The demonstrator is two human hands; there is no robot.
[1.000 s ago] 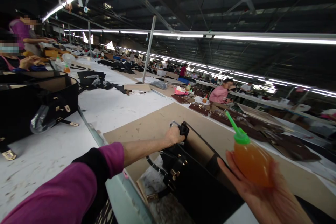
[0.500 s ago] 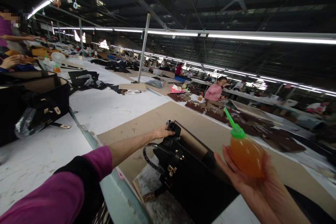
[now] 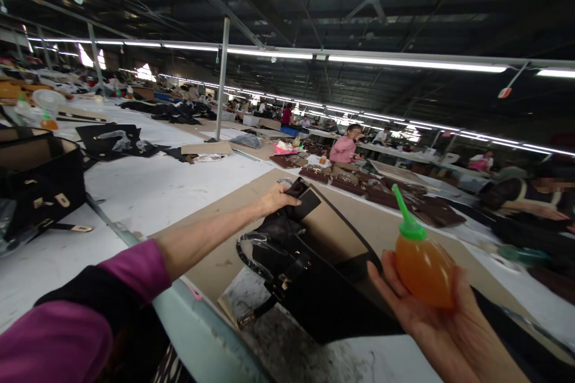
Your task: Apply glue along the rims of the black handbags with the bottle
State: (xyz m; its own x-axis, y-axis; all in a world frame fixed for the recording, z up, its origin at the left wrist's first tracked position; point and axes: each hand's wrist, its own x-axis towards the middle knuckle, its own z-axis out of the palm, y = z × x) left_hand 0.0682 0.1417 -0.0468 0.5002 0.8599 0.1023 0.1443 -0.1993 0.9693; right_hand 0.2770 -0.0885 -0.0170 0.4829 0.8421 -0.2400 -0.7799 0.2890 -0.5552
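- The left hand (image 3: 276, 196) reaches out from a purple sleeve, its fingers closed tight on the top corner of a black handbag (image 3: 314, 293).
- The handbag sits tilted on a sheet of brown cardboard (image 3: 381, 227), close to the near edge of the table, between the two hands.
- Its mouth gapes open and shows a tan lining. Gold-coloured clasps sit on its front, and its handle is wrapped in clear plastic.
- The right hand (image 3: 431, 323) is palm up just beside the handbag, fingers curled under and around a small bottle (image 3: 422, 269).
- The bottle holds an orange liquid and has a green cap with a long, slanted green spout.
- The long table (image 3: 157, 185) is white and scuffed. Another black bag (image 3: 40, 185) stands on it, well off to the left.
- Dark brown leather pieces (image 3: 404, 197) lie in rows past the cardboard.
- A person in a pink top (image 3: 344, 148) sits at work farther down the line, with more people behind.
- A grey post (image 3: 221, 78) rises from the table to the strip lights (image 3: 404, 64) under a dark roof.
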